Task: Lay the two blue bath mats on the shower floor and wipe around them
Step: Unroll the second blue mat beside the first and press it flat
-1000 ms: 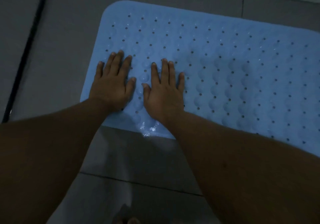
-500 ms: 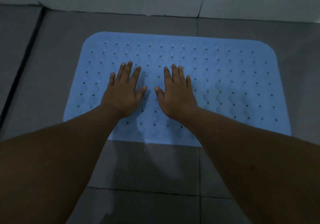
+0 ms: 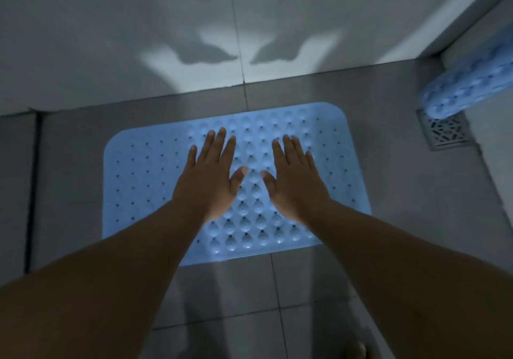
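**First mat down, hands flat over it, second mat still waiting**

Head view: a second ago the view was close in, both hands pressed at the mat's near-left corner, the mat running off frame to the right. Half a second ago the whole mat was in frame, hands nearer its middle. Now the view is higher and wider: wall, corner and drain show. The left hand (image 3: 209, 176) and right hand (image 3: 294, 179) have spread apart over the mat's centre. Both are flat, fingers straight, gripping nothing; cannot tell if the palms press or just hover.

Judgement: the smoothing-down of this mat looks about finished, so the next step is likely fetching the other one. No wiping yet, no cloth in view.

The blue bath mat (image 3: 144, 181) lies flat on the grey tiled shower floor (image 3: 69, 192), far edge near the wall (image 3: 111, 39) but not touching. Rounded corners, rows of small holes, raised bubble texture shining in the lit centre. No curled edge seen.

The second blue mat (image 3: 469, 86) is at the right edge, tilted up in the corner, its lower end over the floor drain (image 3: 447, 133), partly cut off by the frame.
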